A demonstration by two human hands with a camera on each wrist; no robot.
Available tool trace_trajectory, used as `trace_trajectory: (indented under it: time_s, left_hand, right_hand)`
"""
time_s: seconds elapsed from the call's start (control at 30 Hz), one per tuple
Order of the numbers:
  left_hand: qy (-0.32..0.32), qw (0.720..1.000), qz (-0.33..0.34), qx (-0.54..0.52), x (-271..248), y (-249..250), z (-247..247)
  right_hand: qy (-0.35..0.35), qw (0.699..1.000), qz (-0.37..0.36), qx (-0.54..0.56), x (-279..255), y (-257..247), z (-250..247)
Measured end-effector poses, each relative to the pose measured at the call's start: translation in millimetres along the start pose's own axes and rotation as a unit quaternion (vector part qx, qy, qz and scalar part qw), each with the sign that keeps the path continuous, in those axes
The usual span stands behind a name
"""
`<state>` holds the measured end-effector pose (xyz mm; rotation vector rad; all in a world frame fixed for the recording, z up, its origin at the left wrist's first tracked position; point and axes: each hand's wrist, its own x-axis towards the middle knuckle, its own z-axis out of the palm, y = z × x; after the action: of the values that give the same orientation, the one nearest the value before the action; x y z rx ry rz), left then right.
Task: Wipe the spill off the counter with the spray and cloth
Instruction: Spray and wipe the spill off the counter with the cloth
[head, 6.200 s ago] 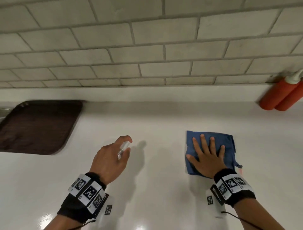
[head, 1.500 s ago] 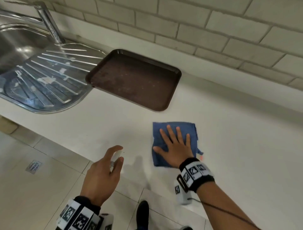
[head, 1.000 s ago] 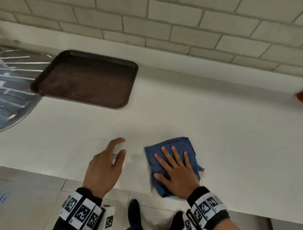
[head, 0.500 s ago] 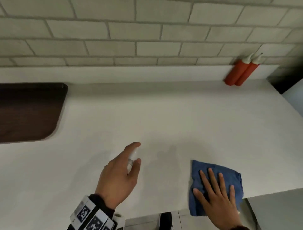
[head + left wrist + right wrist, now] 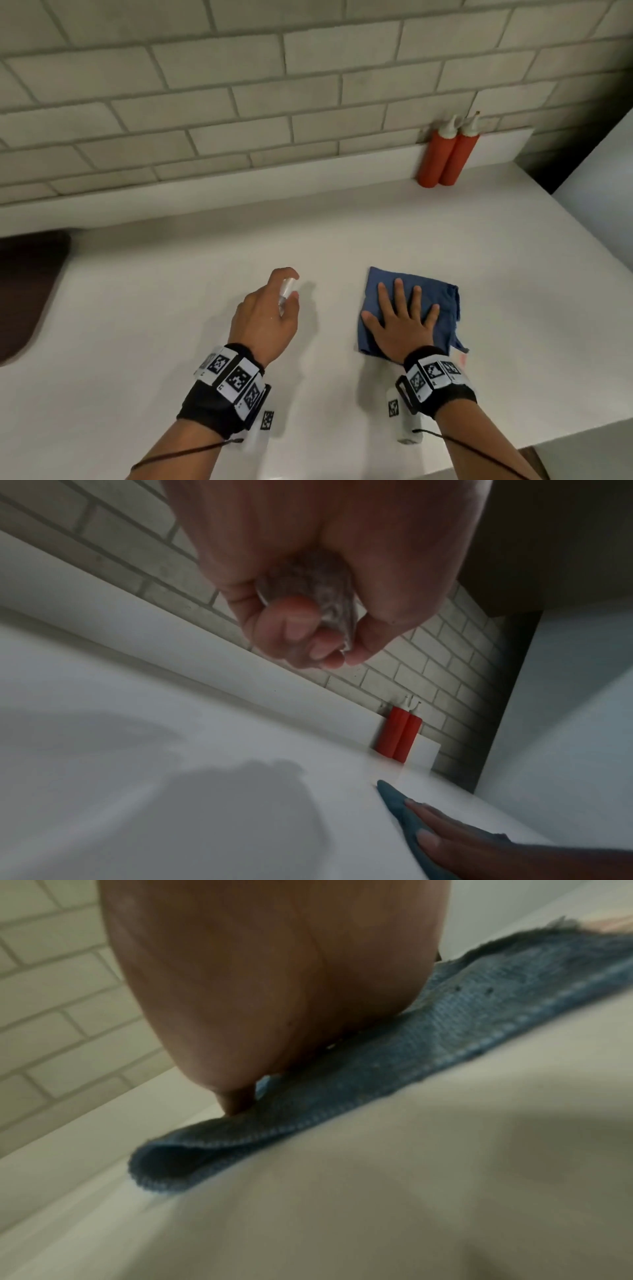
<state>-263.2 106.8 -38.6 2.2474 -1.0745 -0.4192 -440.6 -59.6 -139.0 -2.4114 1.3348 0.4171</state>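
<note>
My left hand grips a small clear spray bottle above the white counter, index finger curled over its top. From the left wrist view the bottle's clear base shows inside the curled fingers. A folded blue cloth lies flat on the counter to the right. My right hand presses on it with straight, spread fingers. The right wrist view shows the palm on the cloth. A faint pinkish mark sits by the cloth's near right corner.
Two red squeeze bottles stand against the tiled wall at the back right. A dark brown tray lies at the far left. The counter's right edge meets a white surface, and its front edge runs near my right forearm.
The cloth under my right hand has slid away from the front edge toward the counter's middle. My left hand keeps its hold on the spray bottle. The view has shifted.
</note>
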Motion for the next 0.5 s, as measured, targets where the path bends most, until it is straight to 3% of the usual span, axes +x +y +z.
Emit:
trace_trajectory:
  time_s: [0.13, 0.3, 0.5]
  left_hand:
    - [-0.001, 1.000, -0.001, 0.028, 28.2, 3.9, -3.5]
    - [0.024, 0.998, -0.017, 0.060, 71.0, 7.0, -9.0]
    - [0.047, 0.995, -0.038, 0.083, 97.0, -2.8, -37.4]
  right_hand:
    - [-0.008, 0.999, -0.041, -0.024, 2.0, 11.6, 1.5]
    - [-0.022, 0.997, -0.064, -0.037, 68.6, 17.1, -32.8]
    - [-0.044, 0.995, -0.084, -0.039, 152.6, -36.4, -73.9]
